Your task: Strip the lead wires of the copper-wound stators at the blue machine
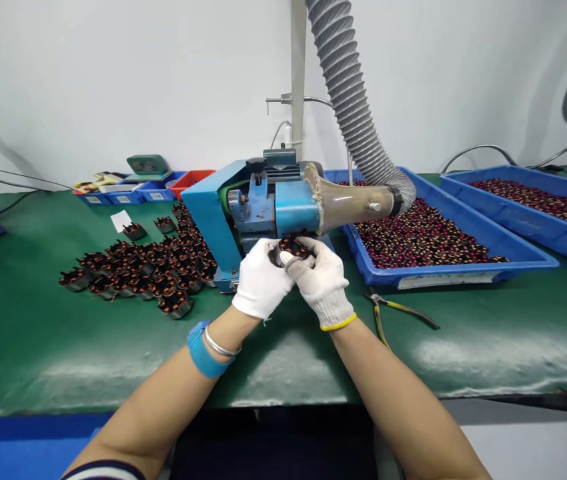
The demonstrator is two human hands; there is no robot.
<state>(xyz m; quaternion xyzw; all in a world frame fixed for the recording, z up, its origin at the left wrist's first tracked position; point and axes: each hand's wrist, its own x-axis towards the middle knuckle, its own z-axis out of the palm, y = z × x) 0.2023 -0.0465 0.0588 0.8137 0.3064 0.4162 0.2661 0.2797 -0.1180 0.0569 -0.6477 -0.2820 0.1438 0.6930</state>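
Machine (pixel 297 207) hogs the space just ahead of my left hand (pixel 263 277) and right hand (pixel 319 277), nearest tray (pixel 386 276) and pliers (pixel 408 309) off to their right, heap (pixel 151 267) to their left. The part (pixel 293 248) sits between them, both gripping it.

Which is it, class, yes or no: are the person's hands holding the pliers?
No, the pliers lie on the table, while the left hand and right hand hold a dark part.
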